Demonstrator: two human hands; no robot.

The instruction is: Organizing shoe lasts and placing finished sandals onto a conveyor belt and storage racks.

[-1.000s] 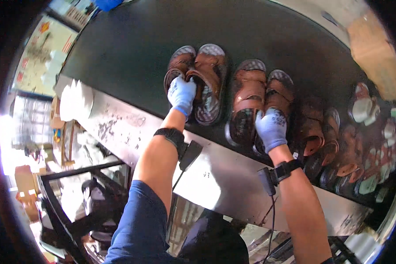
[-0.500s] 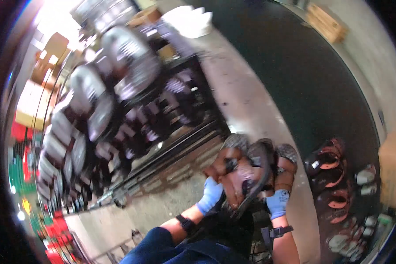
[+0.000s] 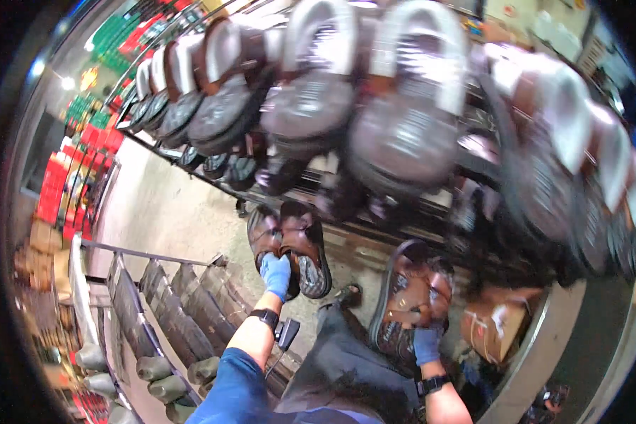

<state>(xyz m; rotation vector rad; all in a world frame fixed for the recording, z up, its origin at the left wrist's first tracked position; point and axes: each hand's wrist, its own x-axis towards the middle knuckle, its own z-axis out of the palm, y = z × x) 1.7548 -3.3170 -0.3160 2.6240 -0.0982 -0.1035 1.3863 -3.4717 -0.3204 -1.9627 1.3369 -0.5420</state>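
My left hand (image 3: pixel 275 275), in a blue glove, is closed on a pair of dark brown sandals (image 3: pixel 305 244) held out in front of me above the floor. My right hand (image 3: pixel 426 346), gloved the same way, is closed on more brown strapped sandals (image 3: pixel 411 293) held lower and to the right; their overlap hides how many there are. Ahead of both hands stands a black rack, its upper row filled with large dark-soled sandals (image 3: pixel 406 145) with pale linings. More footwear on the lower level is partly hidden and blurred.
At lower left stands a metal rack (image 3: pixel 148 258) with dark sloping panels and several grey shoe lasts (image 3: pixel 166 389). A cardboard box (image 3: pixel 495 328) sits to the right, beside a pale table edge (image 3: pixel 526 360). Red crates (image 3: pixel 53 187) are stacked at far left.
The view has swung so the sandal rack now spans the front and the dark belt has left the centre. My hands have moved apart, each still carrying sandals.
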